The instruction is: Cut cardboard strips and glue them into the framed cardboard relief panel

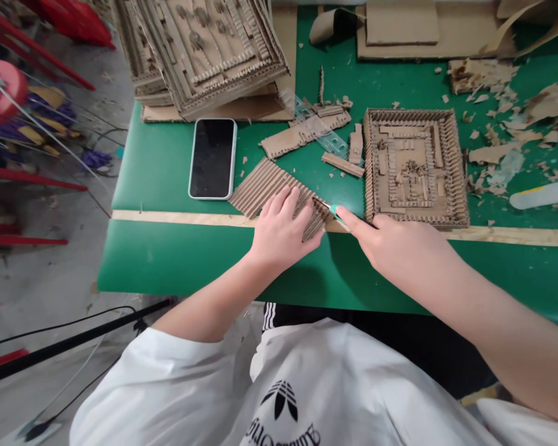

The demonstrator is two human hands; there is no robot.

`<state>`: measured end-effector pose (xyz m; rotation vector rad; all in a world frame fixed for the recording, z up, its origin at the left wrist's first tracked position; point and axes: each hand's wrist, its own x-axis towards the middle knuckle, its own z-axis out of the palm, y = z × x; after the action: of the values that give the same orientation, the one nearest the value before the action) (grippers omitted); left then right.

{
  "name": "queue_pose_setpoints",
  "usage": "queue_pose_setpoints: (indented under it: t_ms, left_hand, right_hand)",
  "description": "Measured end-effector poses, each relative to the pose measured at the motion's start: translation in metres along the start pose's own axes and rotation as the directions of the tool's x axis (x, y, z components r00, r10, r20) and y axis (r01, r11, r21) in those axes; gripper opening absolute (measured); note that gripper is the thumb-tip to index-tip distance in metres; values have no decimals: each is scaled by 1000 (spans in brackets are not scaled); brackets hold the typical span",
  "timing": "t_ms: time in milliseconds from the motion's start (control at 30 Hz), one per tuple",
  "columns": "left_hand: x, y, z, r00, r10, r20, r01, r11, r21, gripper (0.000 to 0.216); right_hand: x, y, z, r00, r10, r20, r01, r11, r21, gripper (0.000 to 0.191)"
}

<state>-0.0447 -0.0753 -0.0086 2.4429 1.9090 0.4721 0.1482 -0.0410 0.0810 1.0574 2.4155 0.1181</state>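
My left hand lies flat, fingers stretched, pressing down a ribbed piece of corrugated cardboard on the green table. My right hand is closed on a small teal-handled knife, its blade touching the right edge of that ribbed piece. Just right of the knife sits a framed cardboard relief panel, lying flat.
A phone lies face up left of the ribbed piece. A stack of cardboard panels stands at the back left. Cardboard strips and a clear ruler lie behind, scraps to the right, a white bottle at the edge.
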Motion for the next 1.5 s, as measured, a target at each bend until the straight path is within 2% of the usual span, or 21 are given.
queue_pose_setpoints:
  t_ms: [267, 500, 733, 1067, 1500]
  left_hand:
    - [0, 0, -1, 1000, 5, -8, -5, 1000, 14, 49]
    - [0, 0, -1, 1000, -22, 18, 22, 1000, -9, 49]
    - [0, 0, -1, 1000, -6, -7, 6, 1000, 12, 50]
    - [0, 1, -3, 999, -33, 40, 33, 999, -10, 49]
    - [0, 2, -3, 999, -42, 32, 43, 999, -20, 46]
  right_hand:
    - [4, 2, -4, 998, -17, 57, 18, 1000, -14, 63]
    - [2, 2, -12, 993, -24, 117, 27, 999, -21, 71]
    - [-1, 6, -13, 992, -36, 125, 41, 998, -39, 74]
    - [-13, 9, -4, 998, -36, 50, 38, 998, -54, 67]
    - [-30, 14, 23, 995, -36, -94, 23, 990, -138, 73]
